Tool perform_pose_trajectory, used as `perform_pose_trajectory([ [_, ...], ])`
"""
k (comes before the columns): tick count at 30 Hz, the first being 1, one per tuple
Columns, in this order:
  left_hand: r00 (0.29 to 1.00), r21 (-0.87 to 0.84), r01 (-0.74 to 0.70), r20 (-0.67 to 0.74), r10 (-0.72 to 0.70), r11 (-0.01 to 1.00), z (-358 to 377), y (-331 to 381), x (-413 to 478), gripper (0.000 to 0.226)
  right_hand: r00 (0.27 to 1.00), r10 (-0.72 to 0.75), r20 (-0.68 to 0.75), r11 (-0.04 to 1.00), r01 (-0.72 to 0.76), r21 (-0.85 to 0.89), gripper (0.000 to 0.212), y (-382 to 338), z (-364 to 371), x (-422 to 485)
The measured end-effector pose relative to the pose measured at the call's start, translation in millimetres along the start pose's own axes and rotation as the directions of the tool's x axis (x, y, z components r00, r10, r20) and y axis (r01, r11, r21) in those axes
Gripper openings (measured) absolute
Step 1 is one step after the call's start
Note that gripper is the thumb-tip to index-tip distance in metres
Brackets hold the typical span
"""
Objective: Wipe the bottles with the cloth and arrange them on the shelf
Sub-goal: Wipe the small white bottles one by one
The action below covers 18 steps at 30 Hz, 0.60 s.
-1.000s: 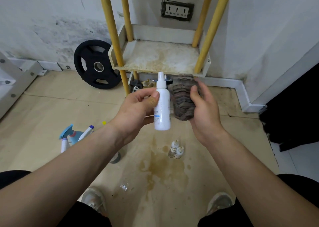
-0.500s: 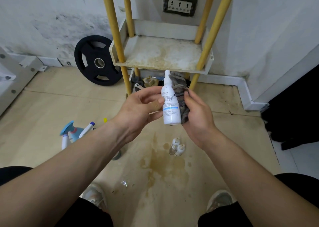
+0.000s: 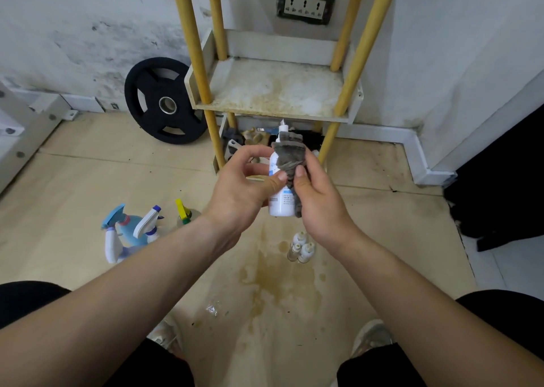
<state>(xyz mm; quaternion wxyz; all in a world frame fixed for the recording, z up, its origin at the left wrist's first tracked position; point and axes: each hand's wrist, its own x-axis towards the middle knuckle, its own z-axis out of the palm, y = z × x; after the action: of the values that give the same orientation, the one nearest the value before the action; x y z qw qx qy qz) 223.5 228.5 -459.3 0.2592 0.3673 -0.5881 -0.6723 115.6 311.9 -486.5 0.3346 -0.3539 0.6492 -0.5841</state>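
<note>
My left hand (image 3: 247, 186) grips a small white bottle (image 3: 282, 204) with a blue label, held upright in front of the shelf. My right hand (image 3: 321, 201) presses a grey striped cloth (image 3: 290, 160) around the bottle's upper part, so only its white tip and lower body show. The stained white shelf (image 3: 276, 89) with yellow posts stands just beyond, its middle tier bare. Three small dropper bottles (image 3: 300, 246) stand on the floor below my hands. Spray bottles (image 3: 132, 230) stand on the floor to the left.
A black weight plate (image 3: 164, 101) leans on the wall left of the shelf. Clutter sits on the shelf's lowest tier (image 3: 253, 139). A wall socket (image 3: 305, 5) is above. Brown stains (image 3: 276, 280) mark the floor. My shoes (image 3: 372, 338) are at the bottom.
The cloth went from beside the bottle to wrapped over its top and front. Both hands came closer together around the bottle.
</note>
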Motion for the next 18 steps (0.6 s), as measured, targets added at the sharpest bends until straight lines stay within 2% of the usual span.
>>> perform_pose_trajectory([
  [2, 1.000, -0.046, 0.023, 0.002, -0.023, 0.999, -0.3, 1.7, -0.8, 0.023, 0.999, 0.031, -0.018, 0.993, -0.029, 0.115, 0.033, -2.5, -2.3, -0.6],
  [6, 0.994, -0.169, 0.101, 0.053, -0.093, 0.981, -5.0, 3.7, 5.0, 0.026, 0.995, 0.095, -0.041, 0.960, -0.081, 0.269, 0.034, -6.3, -4.9, 2.5],
  [9, 0.976, -0.265, 0.206, 0.128, -0.177, 0.942, -5.7, 1.9, 7.5, 0.033, 0.996, 0.082, -0.045, 0.959, -0.067, 0.274, 0.034, -7.7, -3.3, 3.5],
  [12, 0.945, -0.234, 0.295, 0.212, -0.248, 0.926, -6.3, 0.1, 6.0, 0.031, 0.998, 0.044, -0.048, 0.979, -0.034, 0.200, 0.033, -9.2, -2.8, 2.0],
  [15, 0.960, -0.195, 0.223, 0.213, -0.181, 0.955, -6.1, 0.4, 3.3, 0.027, 0.998, -0.008, -0.058, 0.993, 0.015, 0.116, 0.040, -7.2, -1.1, 0.6],
  [18, 0.992, -0.112, 0.103, 0.091, -0.093, 0.988, -2.2, -0.3, 2.0, 0.018, 0.997, -0.055, -0.058, 0.998, 0.057, 0.032, 0.046, -6.3, 0.0, -0.7],
])
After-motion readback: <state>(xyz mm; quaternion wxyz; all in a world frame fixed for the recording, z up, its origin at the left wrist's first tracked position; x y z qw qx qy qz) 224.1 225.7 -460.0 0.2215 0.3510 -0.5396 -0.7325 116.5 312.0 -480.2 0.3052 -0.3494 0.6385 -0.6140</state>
